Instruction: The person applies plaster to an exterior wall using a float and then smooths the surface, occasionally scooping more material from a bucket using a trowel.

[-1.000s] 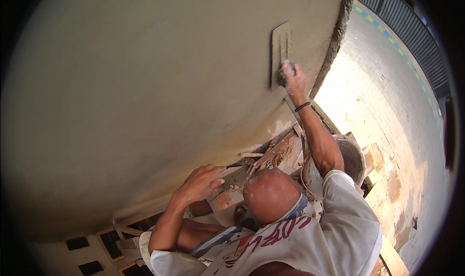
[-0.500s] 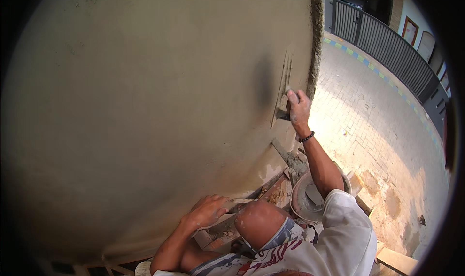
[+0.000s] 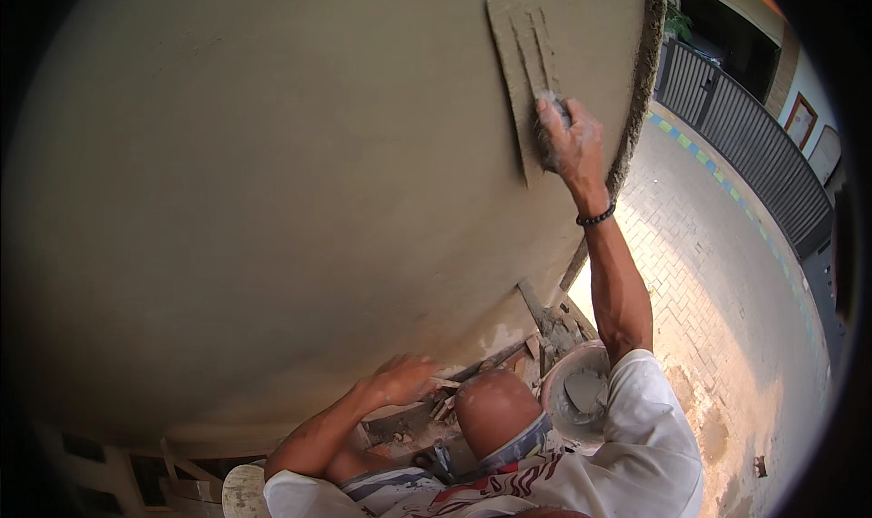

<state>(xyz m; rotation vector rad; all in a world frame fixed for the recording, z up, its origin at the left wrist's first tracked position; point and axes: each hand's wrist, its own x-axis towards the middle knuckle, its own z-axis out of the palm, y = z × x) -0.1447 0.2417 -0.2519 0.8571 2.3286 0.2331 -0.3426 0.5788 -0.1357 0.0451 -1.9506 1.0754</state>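
My right hand [image 3: 572, 141] grips a long mortar-smeared trowel [image 3: 513, 54] by its handle, with the blade flat on the grey plastered wall [image 3: 272, 173] near its rough right edge [image 3: 647, 64]. My right arm is stretched up. My left hand [image 3: 402, 379] is low near the wall, beside my bent knee [image 3: 495, 409], its fingers apart and slightly curled, a little blurred, with nothing visible in them. A round bucket [image 3: 554, 391] with grey wet mortar [image 3: 586, 393] stands under my right arm.
Scrap wood and rubble [image 3: 450, 400] lie along the wall's foot, with a mortar-coated plank [image 3: 536, 309] by the bucket. Right of the wall is a paved ground [image 3: 708, 273] with a painted kerb [image 3: 699, 150] and a grey slatted gate [image 3: 736, 145]. Dark openings [image 3: 145, 473] show at lower left.
Half a second ago the trowel was lower and tilted away from the wall; now it is higher and flat on it. My left hand stays low, shifted slightly.
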